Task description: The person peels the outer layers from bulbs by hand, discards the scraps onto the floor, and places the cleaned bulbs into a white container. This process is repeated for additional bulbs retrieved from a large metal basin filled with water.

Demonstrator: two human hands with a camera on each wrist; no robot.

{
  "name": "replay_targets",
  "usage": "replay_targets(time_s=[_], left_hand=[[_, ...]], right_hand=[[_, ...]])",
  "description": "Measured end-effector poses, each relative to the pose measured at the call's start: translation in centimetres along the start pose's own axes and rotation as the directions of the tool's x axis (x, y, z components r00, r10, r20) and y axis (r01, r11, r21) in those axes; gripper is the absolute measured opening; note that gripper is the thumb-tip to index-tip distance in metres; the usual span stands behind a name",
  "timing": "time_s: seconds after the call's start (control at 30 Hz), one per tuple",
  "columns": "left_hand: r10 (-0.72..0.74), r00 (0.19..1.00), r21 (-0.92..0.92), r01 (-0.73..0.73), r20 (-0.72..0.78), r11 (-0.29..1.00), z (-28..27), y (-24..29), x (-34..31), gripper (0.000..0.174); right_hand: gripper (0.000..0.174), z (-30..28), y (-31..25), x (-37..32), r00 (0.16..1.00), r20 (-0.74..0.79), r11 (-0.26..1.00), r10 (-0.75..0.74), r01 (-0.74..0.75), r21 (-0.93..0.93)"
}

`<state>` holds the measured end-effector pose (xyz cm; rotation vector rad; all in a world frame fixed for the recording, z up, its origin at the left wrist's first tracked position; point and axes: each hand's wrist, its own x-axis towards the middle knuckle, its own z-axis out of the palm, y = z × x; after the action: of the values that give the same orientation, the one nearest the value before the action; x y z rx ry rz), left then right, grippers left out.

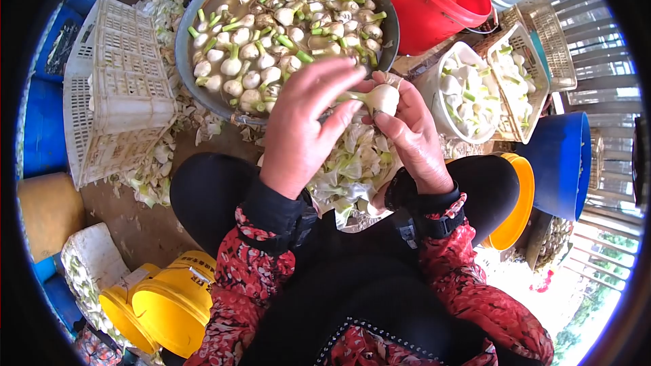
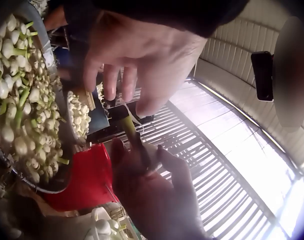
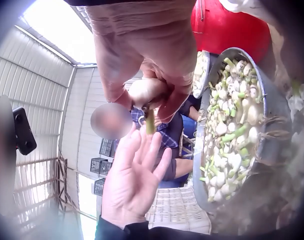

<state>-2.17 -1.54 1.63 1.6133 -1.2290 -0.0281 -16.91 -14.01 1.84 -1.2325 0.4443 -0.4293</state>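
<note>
In the head view's centre, the left hand (image 1: 302, 129) hides part of the bulb (image 1: 381, 98). The top edge cuts off the basin (image 1: 182, 47) and bucket (image 1: 434, 0). Lower middle of the left-wrist view, the right hand (image 2: 152, 195) is dark and blurred.

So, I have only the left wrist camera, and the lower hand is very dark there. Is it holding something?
Observer: Yes. The right hand pinches a white bulb in its fingers.
Operator: And the left hand, does it grip the bulb also?
Observer: No. The left hand is flat, its fingers straight, with only their tips at the green stem.
Operator: What lies under the hands?
Observer: A pile of pale peelings on the person's lap.
</note>
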Motion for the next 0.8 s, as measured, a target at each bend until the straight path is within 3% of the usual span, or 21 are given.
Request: replay_targets(time_s=[0.07, 0.13, 0.17, 0.27, 0.37, 0.43, 0.47, 0.5, 0.63, 0.73, 0.8], left_hand=[[0.05, 0.999, 0.053, -0.049, -0.008, 0.997, 0.3, 0.1, 0.0, 0.026], [-0.062, 0.994, 0.137, 0.049, 0.094, 0.989, 0.3, 0.2, -0.4, 0.023], [-0.009, 0.999, 0.163, 0.002, 0.046, 0.987, 0.6, 0.3, -0.5, 0.018], [-0.06, 0.995, 0.24, 0.038, 0.084, 0.97, 0.4, 0.8, -0.5, 0.012], [-0.087, 0.994, 0.218, 0.071, 0.065, 0.973, 0.7, 0.3, -0.8, 0.012], [-0.108, 0.992, 0.206, 0.092, 0.066, 0.974, 0.7, 0.3, -0.9, 0.013], [-0.148, 0.987, 0.119, 0.14, 0.064, 0.983, 0.7, 0.3, -1.0, 0.014], [-0.188, 0.98, 0.03, 0.186, 0.066, 0.982, 0.6, 0.3, -1.0, 0.015], [-0.195, 0.978, -0.026, 0.197, 0.079, 0.98, 0.5, -0.1, -1.1, 0.014], [-0.173, 0.979, -0.005, 0.174, 0.11, 0.985, 0.3, 0.2, -0.9, 0.017], [-0.154, 0.981, -0.084, 0.165, 0.121, 0.983, 0.3, 0.7, -0.8, 0.021]], right_hand=[[0.074, -0.2, 0.3, -0.1, 1.0, 0.006, 0.999, 0.011, -0.011, -0.053], [0.073, -0.6, 0.2, -0.1, 0.994, 0.029, 0.993, 0.104, -0.102, -0.063], [0.073, -0.8, 0.1, -0.1, 0.994, 0.032, 0.993, 0.104, -0.102, -0.062], [0.075, -0.8, 0.0, 0.0, 0.98, 0.069, 0.98, 0.185, -0.179, -0.085], [0.073, -0.8, 0.3, -0.2, 0.978, 0.063, 0.978, 0.201, -0.197, -0.063], [0.069, -0.6, 0.1, -0.4, 0.984, 0.043, 0.971, 0.172, -0.162, -0.176], [0.069, -0.6, 0.0, -0.4, 0.984, 0.043, 0.971, 0.173, -0.163, -0.176], [0.069, -0.9, -0.1, -0.2, 0.984, 0.083, 0.966, 0.158, -0.137, -0.219], [0.066, -1.7, 0.3, 0.2, 0.98, 0.185, 0.949, 0.071, -0.009, -0.315], [0.066, -1.4, -0.4, 0.0, 0.982, 0.152, 0.976, 0.112, -0.079, -0.205], [0.067, -1.1, -0.5, -0.3, 0.986, 0.107, 0.979, 0.129, -0.109, -0.17]])
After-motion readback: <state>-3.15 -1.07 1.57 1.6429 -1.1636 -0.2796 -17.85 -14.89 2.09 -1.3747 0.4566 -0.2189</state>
